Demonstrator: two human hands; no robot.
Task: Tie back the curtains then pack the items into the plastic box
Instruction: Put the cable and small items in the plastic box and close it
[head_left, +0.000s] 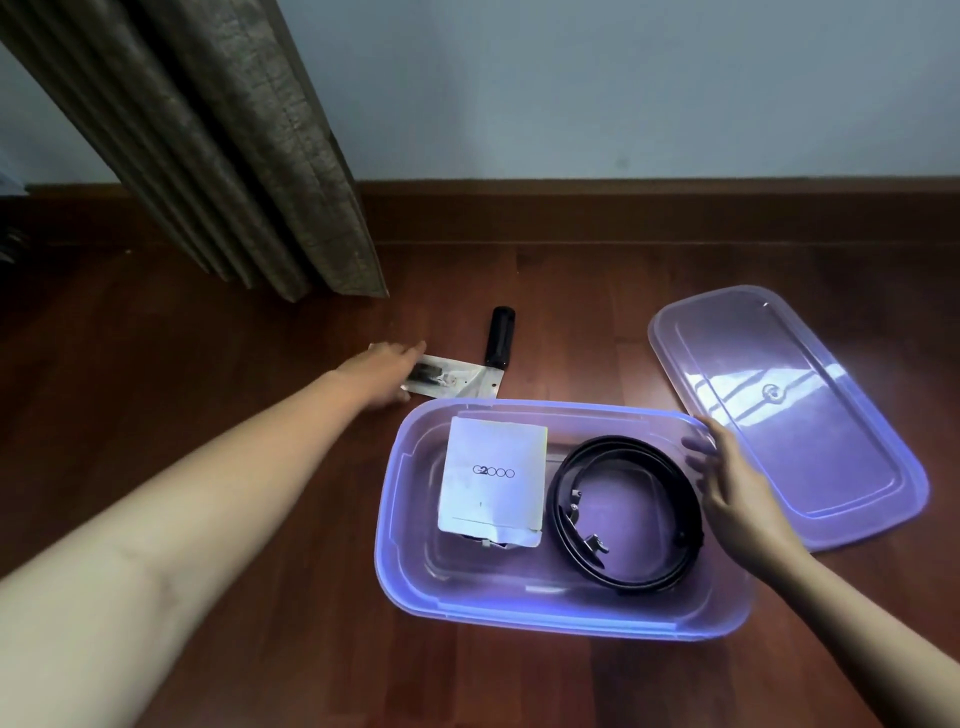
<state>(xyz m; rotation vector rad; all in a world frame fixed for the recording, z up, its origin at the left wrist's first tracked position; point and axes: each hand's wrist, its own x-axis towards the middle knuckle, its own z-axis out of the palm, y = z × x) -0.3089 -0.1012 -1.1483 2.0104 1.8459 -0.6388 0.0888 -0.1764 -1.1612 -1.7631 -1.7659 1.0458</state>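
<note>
On the dark wooden floor (545, 260), low in the middle of the frame, the translucent purple plastic box (519, 621) stands uncovered, and its lid (789, 415) lies flat to the right, with its near edge against the box's right side. Inside the box, a white packet printed G2000 (493, 478) lies at the left and a coiled black belt (628, 512) at the right, just beside each other. The hands are well apart. The left hand (387, 371) reaches out to the floor above the box's upper left corner, where its straight fingers touch the left end of a small clear packet (457, 382) with something dark inside. A black cylinder (500, 338) lies just above that packet's right end, pointing toward the wall (623, 78). The right hand (737, 499) rests on the right rim of the box with its fingers spread and relaxed, some of them showing through the wall of the box. A brown pleated curtain (208, 156) hangs at the upper left, its hem close to the floor.
</note>
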